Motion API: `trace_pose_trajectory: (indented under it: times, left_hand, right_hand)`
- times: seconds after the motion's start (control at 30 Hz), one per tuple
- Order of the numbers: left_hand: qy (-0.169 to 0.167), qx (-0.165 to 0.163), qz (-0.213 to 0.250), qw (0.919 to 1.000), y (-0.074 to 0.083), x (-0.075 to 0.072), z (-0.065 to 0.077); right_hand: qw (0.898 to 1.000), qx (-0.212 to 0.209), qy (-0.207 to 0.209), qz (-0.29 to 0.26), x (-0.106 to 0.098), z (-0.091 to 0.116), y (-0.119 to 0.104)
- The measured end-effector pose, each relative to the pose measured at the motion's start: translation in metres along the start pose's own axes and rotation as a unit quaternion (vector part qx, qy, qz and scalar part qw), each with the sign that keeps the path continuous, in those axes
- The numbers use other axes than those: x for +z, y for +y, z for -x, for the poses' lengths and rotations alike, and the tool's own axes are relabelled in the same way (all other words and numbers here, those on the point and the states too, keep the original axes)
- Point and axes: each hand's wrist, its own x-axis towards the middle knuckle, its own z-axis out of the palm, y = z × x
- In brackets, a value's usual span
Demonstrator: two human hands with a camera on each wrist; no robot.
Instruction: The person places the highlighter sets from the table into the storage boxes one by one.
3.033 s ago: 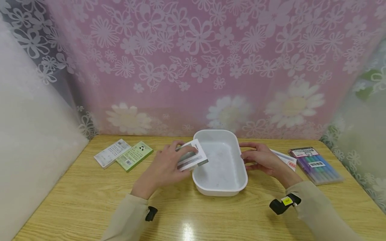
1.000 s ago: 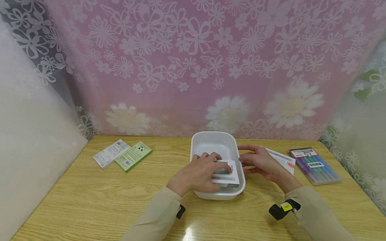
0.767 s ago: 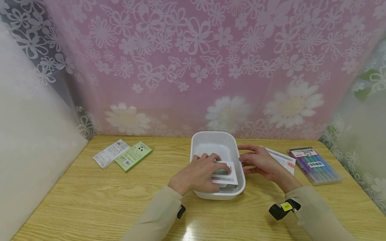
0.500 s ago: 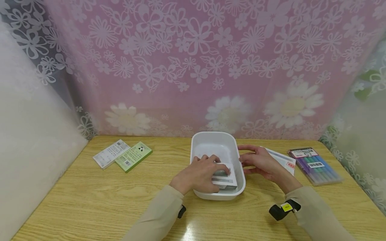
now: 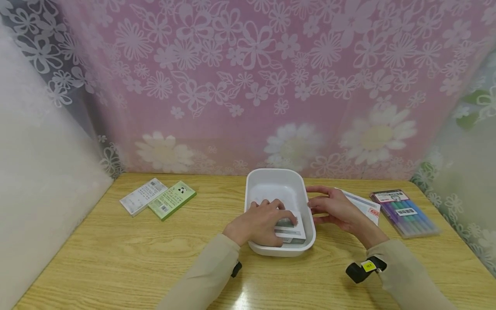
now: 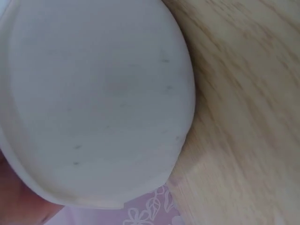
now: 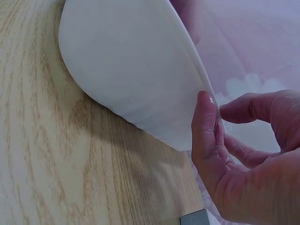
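My left hand [image 5: 264,224] reaches inside a white plastic basin [image 5: 276,172] and grips a white-and-grey box [image 5: 296,231], its fingers across the top and the thumb at the near side. Part of the box is hidden beneath that hand. At the basin's right side is my right hand [image 5: 339,209], fingers extended and fingertips at the rim. In the right wrist view, the fingers [image 7: 206,136] of this hand lie against the basin's outer wall [image 7: 126,61]. The basin's outer wall [image 6: 108,93] fills most of the left wrist view, hiding the held box.
On the left of the wooden table [image 5: 116,258], a white box [image 5: 143,196] lies beside a green box [image 5: 172,201] with a panda picture. Behind my right hand is a flat white box [image 5: 362,202] with red print. Farther right lies a clear pack of coloured markers [image 5: 404,213].
Three seconds ago the left hand held the box over the basin's left rim; it has since moved right and down into the basin. The right hand has stayed at the basin's side.
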Motion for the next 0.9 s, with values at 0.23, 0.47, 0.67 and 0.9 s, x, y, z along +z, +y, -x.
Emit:
trace_pose_trajectory:
  times: [0.23,0.47,0.67,0.9]
  left_hand:
    - [-0.008,-0.009,0.014,0.9998,-0.0013,0.0007,-0.0016]
    - [-0.012,-0.009,0.010,0.9998,-0.0017,0.0019,-0.0026]
    - [-0.018,-0.012,0.002,0.9998,-0.0001,0.0023,-0.0028]
    - [-0.036,-0.018,0.008,0.9991,0.0006,0.0005,-0.0025]
  right_hand:
    - [1.000,0.000,0.000,0.005,-0.0009,-0.0010,-0.0005]
    - [1.000,-0.001,0.000,-0.001,-0.0013,0.0006,-0.0005]
    - [1.000,-0.002,-0.001,-0.001,-0.0011,0.0008,0.0000]
    - [1.000,-0.002,0.002,0.000,-0.0011,-0.0003,0.0021]
